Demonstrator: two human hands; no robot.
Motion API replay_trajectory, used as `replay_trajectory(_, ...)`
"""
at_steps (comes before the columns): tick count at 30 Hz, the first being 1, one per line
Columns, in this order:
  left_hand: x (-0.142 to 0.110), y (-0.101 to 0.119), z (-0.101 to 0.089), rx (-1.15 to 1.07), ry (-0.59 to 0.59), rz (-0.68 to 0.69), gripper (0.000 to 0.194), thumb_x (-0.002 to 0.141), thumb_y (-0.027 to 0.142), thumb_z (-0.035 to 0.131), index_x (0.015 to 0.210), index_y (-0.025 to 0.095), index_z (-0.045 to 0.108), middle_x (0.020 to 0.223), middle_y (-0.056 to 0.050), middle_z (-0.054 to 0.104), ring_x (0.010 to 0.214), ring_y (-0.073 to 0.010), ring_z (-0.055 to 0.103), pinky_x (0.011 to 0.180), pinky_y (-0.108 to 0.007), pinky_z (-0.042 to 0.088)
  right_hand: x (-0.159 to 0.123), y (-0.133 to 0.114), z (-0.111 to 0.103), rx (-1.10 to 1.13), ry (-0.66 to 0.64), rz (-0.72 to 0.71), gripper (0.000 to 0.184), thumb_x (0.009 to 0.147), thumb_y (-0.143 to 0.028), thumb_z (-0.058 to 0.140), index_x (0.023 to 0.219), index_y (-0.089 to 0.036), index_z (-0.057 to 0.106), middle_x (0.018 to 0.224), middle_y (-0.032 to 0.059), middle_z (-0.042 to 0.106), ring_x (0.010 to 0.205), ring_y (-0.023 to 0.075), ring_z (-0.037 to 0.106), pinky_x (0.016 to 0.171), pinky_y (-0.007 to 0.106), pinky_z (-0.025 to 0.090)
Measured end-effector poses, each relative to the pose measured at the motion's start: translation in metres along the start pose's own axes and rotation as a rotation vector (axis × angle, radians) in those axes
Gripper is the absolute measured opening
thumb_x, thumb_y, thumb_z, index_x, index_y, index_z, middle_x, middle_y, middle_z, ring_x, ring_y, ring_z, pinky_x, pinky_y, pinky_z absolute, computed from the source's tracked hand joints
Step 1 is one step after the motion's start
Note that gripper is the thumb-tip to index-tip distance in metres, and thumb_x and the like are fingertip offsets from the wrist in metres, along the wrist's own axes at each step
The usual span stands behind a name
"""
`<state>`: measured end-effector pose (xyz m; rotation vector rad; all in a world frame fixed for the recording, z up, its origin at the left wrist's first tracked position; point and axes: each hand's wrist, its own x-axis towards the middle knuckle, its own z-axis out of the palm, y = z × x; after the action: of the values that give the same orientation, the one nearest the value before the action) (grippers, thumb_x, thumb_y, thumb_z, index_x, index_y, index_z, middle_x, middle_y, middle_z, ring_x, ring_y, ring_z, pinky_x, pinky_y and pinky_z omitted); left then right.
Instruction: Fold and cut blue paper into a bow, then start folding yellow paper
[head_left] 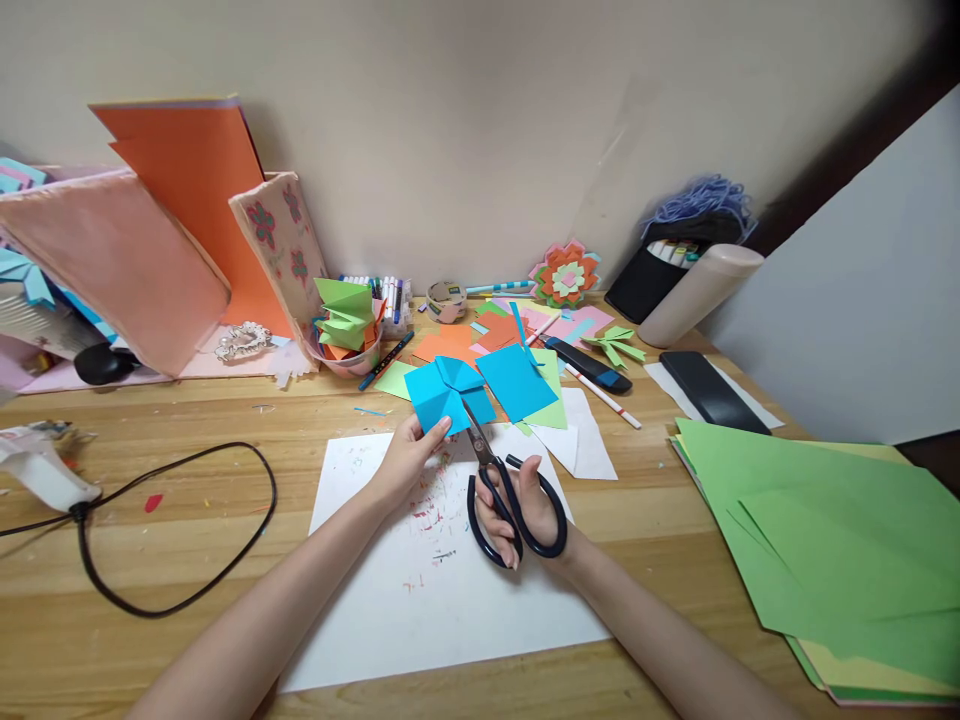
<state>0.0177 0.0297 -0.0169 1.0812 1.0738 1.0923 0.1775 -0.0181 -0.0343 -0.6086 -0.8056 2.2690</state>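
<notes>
My left hand (pixel 409 455) pinches the lower edge of a folded piece of blue paper (pixel 435 395) between thumb and fingers. In my right hand (pixel 525 500) is a pair of scissors (pixel 487 462) with black handles, its fingers through the loops. The scissor blades point up and away from me and meet the lower right part of the blue paper; whether they are cutting through it I cannot tell. A flat blue square (pixel 517 383) lies just to the right, over green paper (pixel 555 400). Beneath both hands is a white sheet (pixel 390 620) with coloured marks.
Paper scraps (pixel 499 330), a black utility knife (pixel 589 363) and a tape roll (pixel 447 300) lie behind. A layered paper flower (pixel 566 275) leans on the wall. Green sheets (pixel 840 530) are stacked at right, a black cable (pixel 274 490) loops at left, and a scrap cup (pixel 345 350) stands nearby.
</notes>
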Motion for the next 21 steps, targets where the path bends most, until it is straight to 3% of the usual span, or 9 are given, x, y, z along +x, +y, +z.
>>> replay_trajectory(13,-0.002,0.003,0.001,-0.067,-0.025,-0.002,0.029,0.071,0.043,0.065,0.07,0.016,0.056,0.064,0.001,0.054,0.059,-0.0098,0.046,0.057,-0.021,0.037,-0.006,-0.004,0.007,-0.019,-0.05,-0.026,0.077,0.052,-0.091,0.023,0.068,-0.018,0.043,0.038,-0.0077,0.043,0.026,0.0104,0.048,0.023,0.016,0.034)
replay_trajectory(21,-0.001,0.002,-0.001,-0.056,-0.027,-0.019,0.031,0.07,0.046,0.066,0.072,0.016,0.059,0.067,0.0,0.058,0.06,-0.0107,0.051,0.06,-0.023,0.04,0.002,0.01,-0.016,0.126,-0.247,-0.025,0.072,0.057,-0.087,0.03,0.071,-0.018,0.042,0.041,-0.0061,0.049,0.029,0.0125,0.052,0.024,0.017,0.036)
